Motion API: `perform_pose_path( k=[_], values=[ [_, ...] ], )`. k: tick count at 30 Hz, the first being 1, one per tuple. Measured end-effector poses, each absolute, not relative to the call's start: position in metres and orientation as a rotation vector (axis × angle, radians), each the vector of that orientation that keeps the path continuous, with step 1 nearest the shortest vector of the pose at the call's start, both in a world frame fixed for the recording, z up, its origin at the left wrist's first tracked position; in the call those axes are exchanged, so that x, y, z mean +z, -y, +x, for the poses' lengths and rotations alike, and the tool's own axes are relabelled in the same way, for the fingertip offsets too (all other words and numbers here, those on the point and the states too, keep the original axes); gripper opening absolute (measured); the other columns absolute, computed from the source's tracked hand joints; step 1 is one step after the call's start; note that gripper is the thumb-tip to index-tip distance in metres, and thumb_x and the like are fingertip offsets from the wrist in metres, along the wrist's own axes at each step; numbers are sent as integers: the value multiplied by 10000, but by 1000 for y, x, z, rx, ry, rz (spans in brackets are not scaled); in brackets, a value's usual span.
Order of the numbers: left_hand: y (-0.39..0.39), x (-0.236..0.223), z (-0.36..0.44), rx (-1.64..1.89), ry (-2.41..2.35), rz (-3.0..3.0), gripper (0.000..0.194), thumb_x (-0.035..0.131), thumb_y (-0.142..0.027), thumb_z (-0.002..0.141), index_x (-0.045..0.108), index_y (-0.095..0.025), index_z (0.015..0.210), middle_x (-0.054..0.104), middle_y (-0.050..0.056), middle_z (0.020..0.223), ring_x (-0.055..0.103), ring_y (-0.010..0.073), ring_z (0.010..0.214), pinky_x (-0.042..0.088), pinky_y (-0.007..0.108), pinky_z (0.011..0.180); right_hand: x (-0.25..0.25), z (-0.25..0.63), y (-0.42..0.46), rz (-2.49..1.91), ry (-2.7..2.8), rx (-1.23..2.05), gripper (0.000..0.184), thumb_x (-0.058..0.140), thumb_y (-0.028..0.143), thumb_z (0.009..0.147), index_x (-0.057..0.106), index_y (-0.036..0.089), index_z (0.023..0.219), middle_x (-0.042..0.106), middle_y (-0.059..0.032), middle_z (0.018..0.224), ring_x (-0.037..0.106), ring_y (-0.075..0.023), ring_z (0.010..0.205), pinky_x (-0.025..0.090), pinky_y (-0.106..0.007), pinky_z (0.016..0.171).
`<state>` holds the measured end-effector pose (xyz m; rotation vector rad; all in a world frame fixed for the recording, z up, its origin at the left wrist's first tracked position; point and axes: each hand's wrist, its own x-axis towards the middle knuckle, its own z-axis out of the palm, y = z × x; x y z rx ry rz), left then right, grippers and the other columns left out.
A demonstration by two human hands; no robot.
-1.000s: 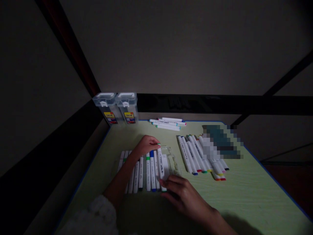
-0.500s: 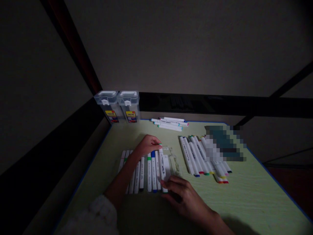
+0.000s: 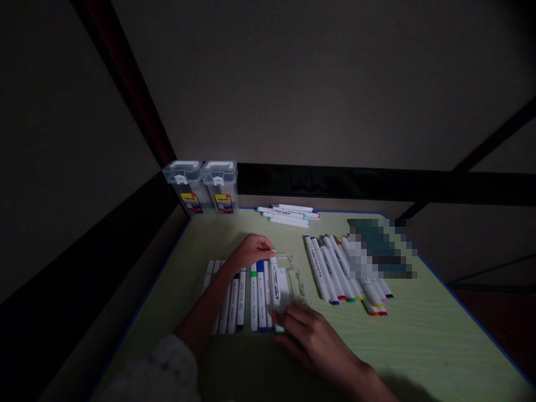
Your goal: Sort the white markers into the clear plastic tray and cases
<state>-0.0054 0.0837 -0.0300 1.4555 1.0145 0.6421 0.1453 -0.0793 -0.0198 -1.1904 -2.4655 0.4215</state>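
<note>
A white marker with green ends (image 3: 275,286) lies lengthwise over the clear plastic case (image 3: 298,285), beside a row of white markers (image 3: 253,301) in it. My left hand (image 3: 252,249) pinches the marker's far end between thumb and fingers. At its near end, my right hand (image 3: 312,335) is bent with thumb and fingertips around the green tip. Whether the marker lies fully down in the case I cannot tell. My left forearm covers part of the row.
To the right lies a pile of white markers (image 3: 330,268) with coloured ends, partly under a blurred patch. Several more markers (image 3: 288,215) lie at the back edge. Two clear lidded boxes (image 3: 220,187) stand at the back left of the table (image 3: 422,335).
The whole view has shifted slightly down and left. Both hands stay at the ends of the same marker; my right fingers have drawn slightly closer together at its near end.
</note>
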Motion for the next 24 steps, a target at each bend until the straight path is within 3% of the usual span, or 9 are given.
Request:
perform_pose_path(
  k=[8,16,19,24],
  values=[
    [-86,-34,-6,629,-994,1512,169,706,-167,550,600,-97,660,653,30,621,608,127,622,472,252,644,-22,146,80,-1178,2507,251,243,538,220,805,538,162,1040,610,-23,811,563,-178,740,483,-326,686],
    [-86,-35,-5,624,-995,1567,118,661,-131,587,592,-101,677,635,18,637,591,116,637,463,258,676,-22,144,80,-1190,2556,214,341,495,245,837,458,177,1169,617,-24,862,565,-179,791,443,-346,753],
    [-86,-35,-5,624,-1004,1607,110,639,-114,598,587,-104,694,628,20,668,582,117,669,452,252,694,-21,143,78,-1198,2546,235,289,492,235,837,494,188,1122,615,-16,857,560,-176,779,443,-338,727],
    [-86,-33,-4,673,-1010,1645,130,517,-230,741,573,-113,740,597,15,699,566,115,674,448,235,664,-17,144,78,-1198,2493,252,248,435,245,865,526,180,1087,615,-29,847,553,-163,744,445,-321,710]
  ],
)
